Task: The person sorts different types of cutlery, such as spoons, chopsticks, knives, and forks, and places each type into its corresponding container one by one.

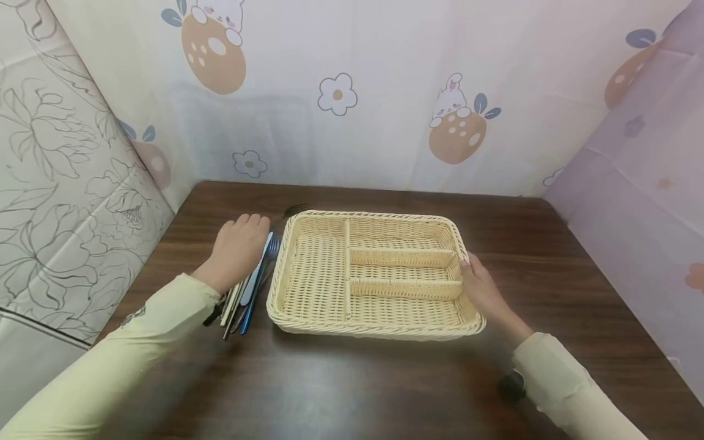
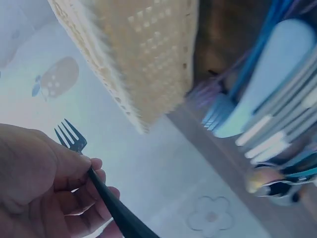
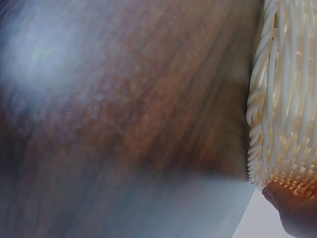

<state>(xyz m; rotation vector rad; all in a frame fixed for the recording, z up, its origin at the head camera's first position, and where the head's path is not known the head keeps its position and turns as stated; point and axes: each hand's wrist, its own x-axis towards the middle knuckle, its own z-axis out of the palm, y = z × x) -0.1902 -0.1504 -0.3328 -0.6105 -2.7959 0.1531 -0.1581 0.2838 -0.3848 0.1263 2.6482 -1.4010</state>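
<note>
My left hand (image 1: pixel 238 252) pinches a dark fork (image 2: pixel 110 202) between thumb and fingers, tines pointing away past the fingertips. In the head view its dark tines show just behind the basket's far left corner. My right hand (image 1: pixel 483 292) grips the right end of a cream woven basket (image 1: pixel 374 332), thumb over the rim. Dividers split the basket into one wide compartment on the left and three narrow ones on the right. Beneath the left forearm lies a bunch of cutlery, with a blue fork (image 1: pixel 272 247), a pale blue knife (image 1: pixel 251 286) and slim light-tipped sticks (image 2: pixel 270 130).
The dark wooden table (image 1: pixel 324 379) carries the basket and the cutlery. A patterned cloth (image 1: pixel 385 134) hangs behind the table's far edge, with more cloth at the left and right sides. The cutlery lies close to the basket's left wall.
</note>
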